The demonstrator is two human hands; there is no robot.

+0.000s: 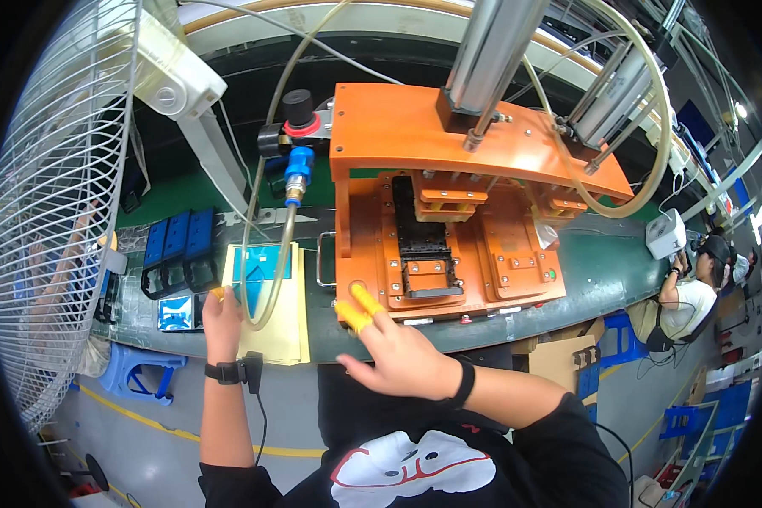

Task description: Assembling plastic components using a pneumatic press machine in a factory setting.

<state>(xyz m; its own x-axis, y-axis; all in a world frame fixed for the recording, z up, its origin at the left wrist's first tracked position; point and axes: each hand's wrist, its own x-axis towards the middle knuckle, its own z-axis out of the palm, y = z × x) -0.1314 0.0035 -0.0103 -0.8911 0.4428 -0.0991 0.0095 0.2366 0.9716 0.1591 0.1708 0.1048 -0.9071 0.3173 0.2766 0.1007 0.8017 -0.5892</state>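
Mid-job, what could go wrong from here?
The right hand, its yellow-capped fingertips near the front-left corner of the orange metal press, could be pinched if that closes. The left hand, beside the looped translucent plastic hose, might snag it. The black rectangular frame in the press could be damaged if misaligned.

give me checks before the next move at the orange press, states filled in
1. Right hand clear of the orange press: not ok, it overlaps the near left corner.
2. Left hand away from the press: ok, by the yellow sheets.
3. Yellow finger cots on both hands: ok.
4. Long black frame fully seated in the press: cannot tell.
5. Left press head clear of the frame: cannot tell.
6. Clear hose off the sheets: cannot tell, its loop crosses them in view.
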